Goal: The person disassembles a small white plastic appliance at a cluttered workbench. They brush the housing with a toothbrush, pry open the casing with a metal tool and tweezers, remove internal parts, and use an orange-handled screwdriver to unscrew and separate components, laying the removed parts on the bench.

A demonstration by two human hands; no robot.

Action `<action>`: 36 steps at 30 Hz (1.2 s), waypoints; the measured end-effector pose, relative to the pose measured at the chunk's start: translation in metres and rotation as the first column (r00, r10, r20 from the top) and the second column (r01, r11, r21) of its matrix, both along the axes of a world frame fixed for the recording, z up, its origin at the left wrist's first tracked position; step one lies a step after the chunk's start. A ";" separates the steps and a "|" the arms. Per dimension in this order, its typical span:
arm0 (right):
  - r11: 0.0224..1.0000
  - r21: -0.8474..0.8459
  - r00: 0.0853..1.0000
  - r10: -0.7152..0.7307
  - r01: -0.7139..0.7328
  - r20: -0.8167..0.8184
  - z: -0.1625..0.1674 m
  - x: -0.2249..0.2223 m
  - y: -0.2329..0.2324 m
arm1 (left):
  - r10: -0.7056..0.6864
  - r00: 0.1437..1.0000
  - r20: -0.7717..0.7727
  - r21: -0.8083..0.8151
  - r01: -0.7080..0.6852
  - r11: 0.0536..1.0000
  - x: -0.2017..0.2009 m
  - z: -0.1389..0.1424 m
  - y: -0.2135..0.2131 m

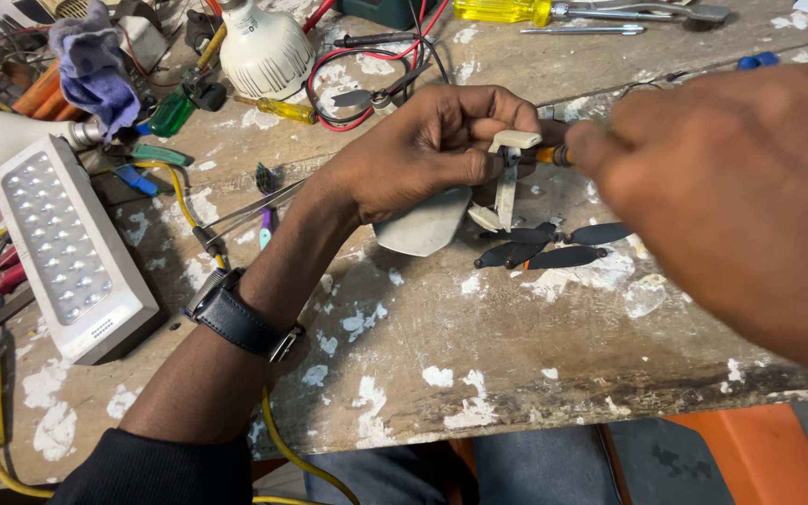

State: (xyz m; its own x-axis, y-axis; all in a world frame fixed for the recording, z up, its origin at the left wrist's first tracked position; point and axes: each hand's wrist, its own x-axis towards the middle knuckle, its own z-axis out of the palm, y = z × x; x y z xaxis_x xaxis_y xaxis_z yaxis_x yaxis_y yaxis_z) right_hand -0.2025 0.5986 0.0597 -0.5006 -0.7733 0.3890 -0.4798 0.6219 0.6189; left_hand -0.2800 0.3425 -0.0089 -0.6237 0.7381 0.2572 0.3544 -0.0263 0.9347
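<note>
My left hand [427, 150] grips a small cream-white plastic part [509, 173] above the worn wooden bench [479, 346], thumb and fingers pinched on its top. Below the hand a pale rounded shell [423, 226] shows, touching the palm. My right hand [731, 196] is close to the camera and blurred; it holds a small screwdriver with an orange handle [550, 155], tip at the white part. Several small black propeller blades [554, 251] lie on the bench just under the part. A black wristwatch [236, 318] is on my left wrist.
A white rectangular LED lamp panel [67, 248] lies at left. White bulbs [264, 47], a purple cloth [95, 70], red wires [367, 70], tweezers [245, 210], a yellow-handled screwdriver [507, 9] and a yellow cable [282, 440] crowd the back and left. An orange stool [759, 458] is below the bench edge.
</note>
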 end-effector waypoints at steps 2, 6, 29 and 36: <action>0.994 0.106 0.993 0.033 -0.021 -0.110 -0.005 0.005 -0.002 | 0.011 1.000 -0.002 -0.017 -0.011 1.000 -0.001 0.001 0.000; 0.871 0.476 0.909 0.291 -0.123 -0.297 -0.010 0.008 -0.003 | -0.023 0.999 0.048 0.043 0.021 0.999 0.001 0.002 -0.001; 0.971 -0.193 0.910 -0.050 0.141 0.412 0.008 0.015 -0.022 | 0.016 0.995 0.096 0.056 -0.022 0.998 0.010 0.002 -0.009; 0.955 -0.038 0.870 -0.250 0.293 0.425 0.007 -0.008 -0.016 | -0.038 0.994 0.106 0.103 0.027 0.994 0.009 0.001 -0.011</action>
State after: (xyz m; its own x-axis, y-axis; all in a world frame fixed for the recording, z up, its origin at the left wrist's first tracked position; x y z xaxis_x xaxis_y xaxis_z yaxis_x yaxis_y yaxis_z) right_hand -0.2103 0.5824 0.0666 -0.8167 -0.5520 0.1685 -0.4803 0.8119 0.3320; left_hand -0.2706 0.3317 -0.0074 -0.6279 0.7321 0.2640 0.2490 -0.1324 0.9594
